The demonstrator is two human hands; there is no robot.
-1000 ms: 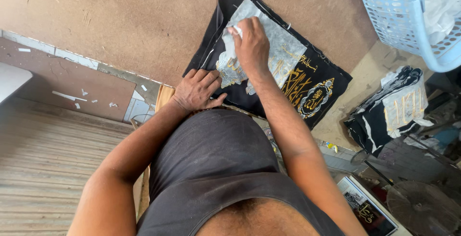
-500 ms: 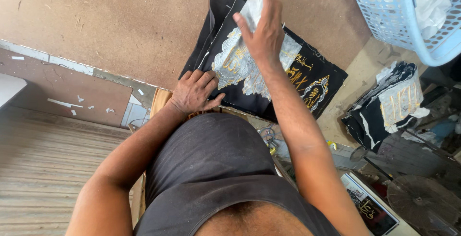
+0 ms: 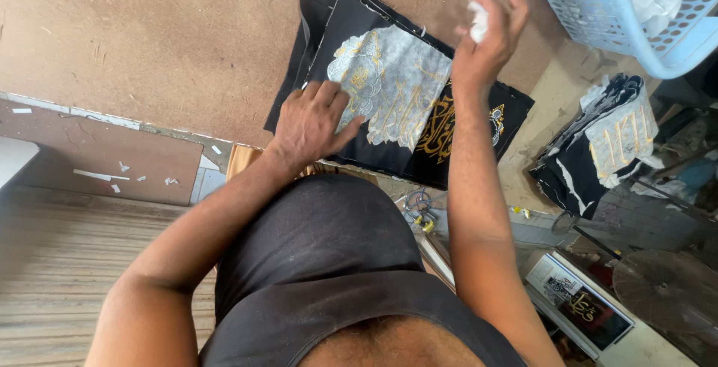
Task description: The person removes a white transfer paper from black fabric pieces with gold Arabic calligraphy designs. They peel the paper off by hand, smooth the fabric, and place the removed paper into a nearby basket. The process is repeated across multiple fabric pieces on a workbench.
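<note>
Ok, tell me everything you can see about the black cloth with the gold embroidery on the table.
The black cloth panel with gold embroidery lies flat on the brown board table, topmost of a small stack of similar black pieces. A thin whitish backing sheet covers most of its left part, with gold stitching showing through. The left hand presses its near edge; the right hand, lifted above it, holds a torn white scrap.

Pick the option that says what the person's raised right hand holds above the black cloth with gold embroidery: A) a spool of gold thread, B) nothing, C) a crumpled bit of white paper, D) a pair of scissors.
C: the right hand pinches a small crumpled white paper scrap above the black embroidered cloth, while the left hand presses flat on that cloth.
</note>
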